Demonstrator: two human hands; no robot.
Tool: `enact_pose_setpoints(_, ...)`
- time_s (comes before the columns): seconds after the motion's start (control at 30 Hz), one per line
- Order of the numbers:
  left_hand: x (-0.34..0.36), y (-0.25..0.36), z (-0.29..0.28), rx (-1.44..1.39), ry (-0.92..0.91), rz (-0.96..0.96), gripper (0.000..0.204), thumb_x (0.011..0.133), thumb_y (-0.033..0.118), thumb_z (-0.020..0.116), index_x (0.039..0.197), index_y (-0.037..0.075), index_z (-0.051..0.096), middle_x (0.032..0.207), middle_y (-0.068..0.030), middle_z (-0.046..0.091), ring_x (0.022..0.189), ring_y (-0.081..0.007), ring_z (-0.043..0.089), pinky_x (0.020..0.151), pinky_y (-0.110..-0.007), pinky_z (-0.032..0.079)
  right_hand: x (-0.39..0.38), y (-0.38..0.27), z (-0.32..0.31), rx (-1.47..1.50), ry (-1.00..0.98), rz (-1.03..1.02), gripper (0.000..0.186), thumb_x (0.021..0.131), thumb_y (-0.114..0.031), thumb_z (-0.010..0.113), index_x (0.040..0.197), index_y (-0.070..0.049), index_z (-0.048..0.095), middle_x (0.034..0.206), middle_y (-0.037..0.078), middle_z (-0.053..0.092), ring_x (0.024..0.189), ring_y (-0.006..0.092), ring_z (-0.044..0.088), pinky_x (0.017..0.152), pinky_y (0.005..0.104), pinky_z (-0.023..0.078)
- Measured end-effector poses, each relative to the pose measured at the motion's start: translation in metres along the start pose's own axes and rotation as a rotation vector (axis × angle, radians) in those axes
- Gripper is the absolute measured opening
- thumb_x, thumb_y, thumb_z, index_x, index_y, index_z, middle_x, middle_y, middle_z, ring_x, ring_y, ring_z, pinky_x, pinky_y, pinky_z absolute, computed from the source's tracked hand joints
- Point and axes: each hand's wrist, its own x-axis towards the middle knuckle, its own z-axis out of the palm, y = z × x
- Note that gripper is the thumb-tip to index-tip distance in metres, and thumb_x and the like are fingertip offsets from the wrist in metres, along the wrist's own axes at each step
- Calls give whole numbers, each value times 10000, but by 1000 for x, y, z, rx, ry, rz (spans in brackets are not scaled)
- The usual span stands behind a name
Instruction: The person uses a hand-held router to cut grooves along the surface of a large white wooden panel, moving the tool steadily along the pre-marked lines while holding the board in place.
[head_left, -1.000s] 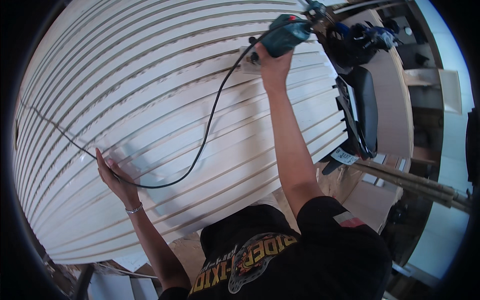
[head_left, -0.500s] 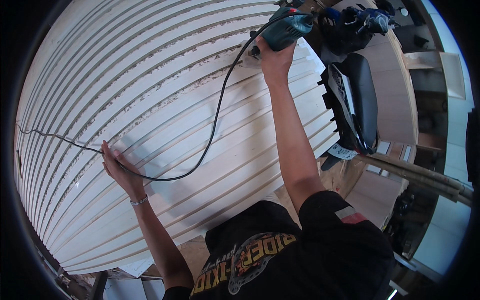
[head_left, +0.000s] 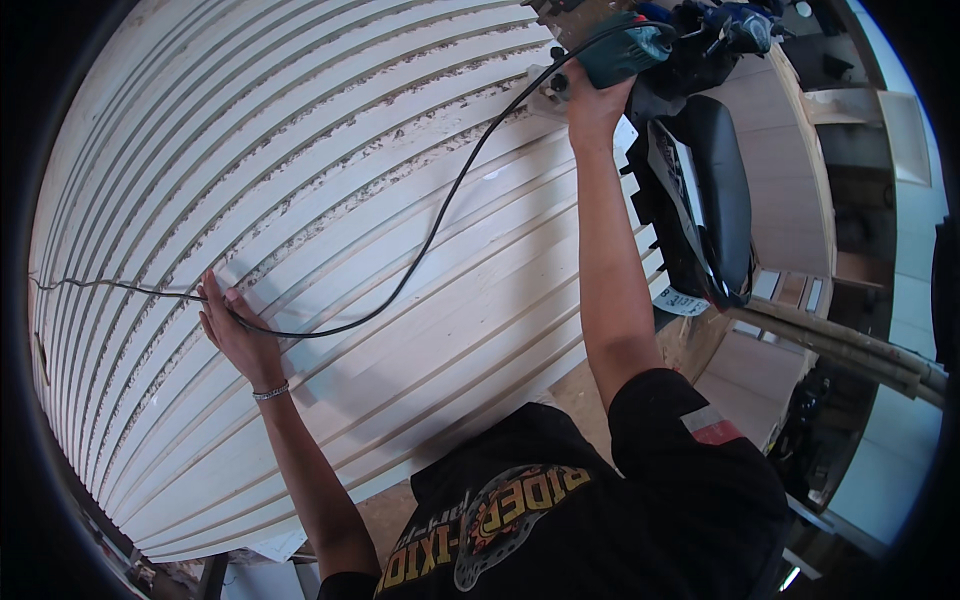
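Observation:
My right hand (head_left: 598, 102) is closed around the body of a teal trim router (head_left: 622, 56), whose clear base rests at the right end of a large white grooved panel (head_left: 420, 330). From the router a black power cord (head_left: 432, 232) loops back across the panel to the left. My left hand (head_left: 243, 338), wearing a bracelet, holds this cord between thumb and fingers just over the panel. The router's bit is hidden by the base and my hand. Wood shavings (head_left: 370, 178) lie along several grooves on the far side.
Close by the panel's right edge stands a motorcycle with a black seat (head_left: 722, 190). Behind it is a second, blue motorcycle (head_left: 740, 32). Wooden poles (head_left: 830, 345) and pale boards (head_left: 785, 170) are at the right.
The router and my right hand have moved right along the panel to its edge. The cord is drawn out straighter, while my left hand has shifted only slightly.

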Motion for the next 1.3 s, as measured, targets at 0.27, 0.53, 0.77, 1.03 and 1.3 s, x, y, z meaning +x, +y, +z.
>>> enact_pose_setpoints(0.27, 2, 0, -4, 8, 26, 51, 466, 1112, 326, 426, 1424, 4, 552, 1471, -203, 564, 1415, -362, 474, 1189, -464, 303, 35, 27, -22, -3, 46, -79, 617, 830, 38, 796, 1349, -31, 469, 1221, 78, 612, 1110, 190, 594, 1027, 329, 450)
enact_pose_setpoints(0.53, 4, 5, -1, -21, 29, 14, 485, 1111, 352, 428, 1412, -5, 558, 1455, -207, 573, 1410, -364, 476, 1187, -465, 310, 56, 41, -36, 27, 50, -119, 610, 829, 49, 778, 1340, -26, 453, 1215, 88, 597, 1102, 190, 594, 1020, 332, 456)
enact_pose_setpoints(0.77, 4, 6, -2, -23, 46, 24, 489, 1110, 354, 433, 1402, -17, 561, 1439, -214, 583, 1394, -371, 491, 1178, -469, 322, 61, 35, -38, 38, 55, -90, 618, 827, 42, 783, 1351, -23, 462, 1207, 79, 597, 1088, 187, 591, 1014, 326, 452)
enact_pose_setpoints(1.03, 5, 6, 0, -53, 54, 24, 477, 1107, 344, 444, 1391, -17, 571, 1432, -212, 589, 1375, -377, 507, 1164, -474, 341, 66, 41, -40, 33, 40, -81, 625, 817, 36, 800, 1348, -38, 478, 1190, 56, 606, 1074, 173, 590, 1002, 316, 451)
enact_pose_setpoints(1.3, 5, 9, 0, -55, 46, 5, 475, 1106, 342, 446, 1386, -20, 573, 1431, -218, 587, 1378, -385, 500, 1166, -472, 339, 75, 41, -31, -176, 78, -74, 581, 826, -69, 796, 1325, -10, 506, 1150, 114, 640, 1016, 216, 625, 895, 343, 503)
